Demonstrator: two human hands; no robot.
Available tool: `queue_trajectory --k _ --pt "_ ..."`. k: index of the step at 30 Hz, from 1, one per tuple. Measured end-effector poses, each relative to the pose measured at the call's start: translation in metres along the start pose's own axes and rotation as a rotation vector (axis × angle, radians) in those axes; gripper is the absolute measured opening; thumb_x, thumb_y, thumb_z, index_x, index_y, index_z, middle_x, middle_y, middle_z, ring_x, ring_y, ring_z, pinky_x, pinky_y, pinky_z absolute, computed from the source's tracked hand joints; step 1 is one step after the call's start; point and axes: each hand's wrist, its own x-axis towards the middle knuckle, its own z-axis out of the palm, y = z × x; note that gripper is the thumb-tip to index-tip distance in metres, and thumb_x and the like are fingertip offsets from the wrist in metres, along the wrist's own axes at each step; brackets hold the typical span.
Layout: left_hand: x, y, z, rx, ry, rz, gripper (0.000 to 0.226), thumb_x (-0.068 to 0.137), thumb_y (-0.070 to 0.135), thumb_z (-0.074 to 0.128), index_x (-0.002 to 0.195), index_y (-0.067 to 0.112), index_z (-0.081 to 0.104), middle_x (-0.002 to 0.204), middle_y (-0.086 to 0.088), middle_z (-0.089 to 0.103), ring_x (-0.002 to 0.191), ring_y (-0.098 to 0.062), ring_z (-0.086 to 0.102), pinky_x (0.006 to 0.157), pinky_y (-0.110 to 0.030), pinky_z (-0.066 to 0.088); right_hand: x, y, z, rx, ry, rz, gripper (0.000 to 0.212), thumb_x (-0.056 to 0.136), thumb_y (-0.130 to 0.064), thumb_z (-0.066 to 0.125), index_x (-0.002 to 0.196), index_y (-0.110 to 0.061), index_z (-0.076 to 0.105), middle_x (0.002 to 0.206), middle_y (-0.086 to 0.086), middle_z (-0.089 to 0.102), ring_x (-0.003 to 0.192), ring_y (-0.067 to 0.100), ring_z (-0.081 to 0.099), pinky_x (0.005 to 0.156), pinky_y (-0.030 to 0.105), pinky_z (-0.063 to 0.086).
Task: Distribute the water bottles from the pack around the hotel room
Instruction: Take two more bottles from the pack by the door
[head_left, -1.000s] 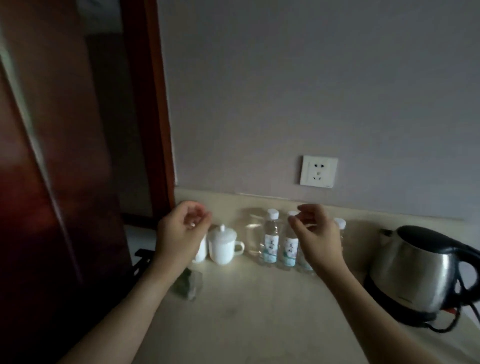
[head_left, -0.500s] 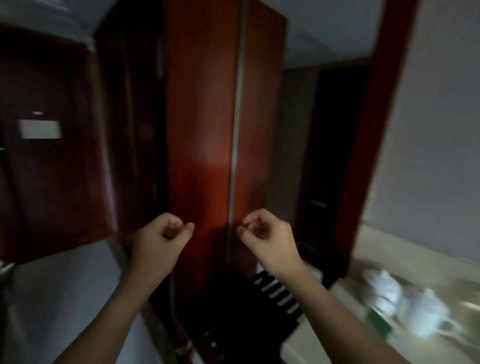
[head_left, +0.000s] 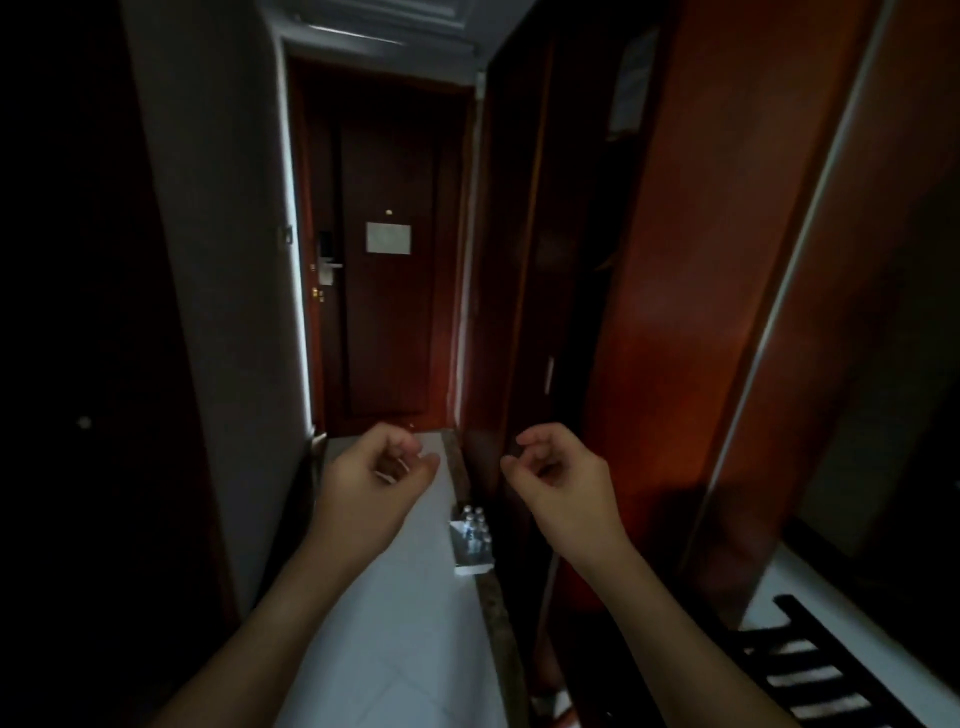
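Observation:
A plastic-wrapped pack of water bottles (head_left: 471, 540) with white caps stands on the pale floor of a narrow hallway, against the dark stone threshold of the wardrobe. My left hand (head_left: 376, 480) floats above the floor to the left of the pack, fingers curled in, holding nothing. My right hand (head_left: 558, 480) hangs to the right of the pack, in front of the wardrobe, fingers likewise curled and holding nothing. Both hands are well above the pack and apart from it.
The hallway runs to a dark wooden entrance door (head_left: 387, 312) with a lock and a notice sheet. A white wall (head_left: 223, 312) bounds the left side. A red-brown wardrobe (head_left: 675, 312) with sliding doors fills the right. A black slatted luggage rack (head_left: 815, 670) sits bottom right.
My view has swung left from the counter with bottles, cups and kettle, past the wardrobe, to the hallway. Both hands have stayed raised and curled, holding nothing.

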Motion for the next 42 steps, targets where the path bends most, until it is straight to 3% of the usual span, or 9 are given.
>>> queue_trajectory --k 3,7,14,17,23,28,35,40,42 --pt "0.023 -0.019 -0.003 0.007 0.015 -0.006 0.014 0.069 0.035 0.074 0.076 0.028 0.063 0.065 0.009 0.063 0.059 -0.002 0.055 0.061 -0.017 0.045 0.033 0.021 0.023 0.057 -0.032 0.009 0.015 0.081 -0.011 0.076 0.088 -0.019 0.066 0.070 0.005 0.066 0.061 0.004 0.058 0.059 0.015 0.047" --pt "0.066 -0.045 0.001 0.071 0.044 -0.001 0.022 0.067 0.044 0.071 0.077 0.026 0.065 0.069 0.001 0.067 0.064 -0.009 0.060 0.065 -0.025 0.049 0.089 0.050 0.050 0.093 -0.057 -0.036 0.018 0.079 -0.012 0.077 0.090 -0.022 0.067 0.066 -0.006 0.064 0.061 0.003 0.058 0.061 0.017 0.047" --pt "0.156 -0.071 0.015 0.239 0.079 0.005 0.014 0.079 0.017 0.078 0.079 0.023 0.065 0.070 0.004 0.069 0.063 -0.008 0.060 0.065 -0.025 0.049 0.206 0.088 0.095 0.200 -0.097 -0.094 0.016 0.080 -0.012 0.078 0.090 -0.020 0.067 0.069 -0.001 0.063 0.063 0.010 0.058 0.063 0.025 0.048" --pt "0.187 -0.091 0.011 0.242 0.128 -0.015 0.012 0.075 0.028 0.075 0.080 0.023 0.065 0.070 0.005 0.069 0.062 -0.006 0.060 0.065 -0.024 0.049 0.241 0.105 0.123 0.199 -0.115 -0.102 0.021 0.080 -0.017 0.078 0.085 -0.031 0.064 0.068 -0.006 0.063 0.062 0.004 0.058 0.063 0.023 0.050" --pt "0.247 -0.160 -0.001 0.278 0.138 -0.051 0.010 0.077 0.027 0.076 0.077 0.028 0.066 0.069 0.011 0.069 0.061 0.000 0.060 0.063 -0.017 0.048 0.301 0.138 0.184 0.204 -0.218 -0.100 0.021 0.081 -0.011 0.077 0.088 -0.025 0.064 0.068 -0.009 0.063 0.062 -0.003 0.058 0.058 0.010 0.045" --pt "0.317 -0.234 -0.005 0.255 0.118 -0.072 0.030 0.064 0.051 0.065 0.079 0.025 0.067 0.070 0.005 0.070 0.064 -0.007 0.063 0.067 -0.023 0.051 0.368 0.183 0.245 0.127 -0.173 -0.036 0.016 0.080 -0.023 0.078 0.091 -0.027 0.067 0.073 -0.009 0.066 0.069 0.004 0.064 0.067 0.027 0.053" --pt "0.457 -0.331 0.000 0.188 0.050 -0.061 0.012 0.077 0.018 0.078 0.078 0.018 0.066 0.070 0.004 0.068 0.064 -0.010 0.062 0.063 -0.027 0.050 0.478 0.218 0.313 0.094 -0.125 -0.008 0.015 0.082 -0.019 0.076 0.095 -0.016 0.069 0.080 -0.002 0.069 0.080 0.016 0.069 0.076 0.038 0.057" --pt "0.528 -0.384 0.038 0.170 -0.036 -0.047 0.011 0.075 0.034 0.074 0.078 0.027 0.066 0.074 0.014 0.068 0.069 -0.007 0.065 0.064 -0.026 0.052 0.541 0.262 0.323 0.057 -0.054 0.070 0.010 0.082 -0.022 0.075 0.085 -0.027 0.067 0.073 -0.008 0.069 0.072 0.011 0.069 0.071 0.037 0.058" --pt "0.549 -0.403 0.059 0.163 -0.080 -0.040 0.010 0.078 0.022 0.077 0.080 0.021 0.068 0.074 0.009 0.069 0.071 -0.011 0.066 0.063 -0.020 0.052 0.565 0.283 0.324 0.049 -0.023 0.102 0.013 0.082 -0.020 0.074 0.084 -0.030 0.066 0.072 -0.007 0.070 0.073 0.016 0.070 0.071 0.039 0.058"
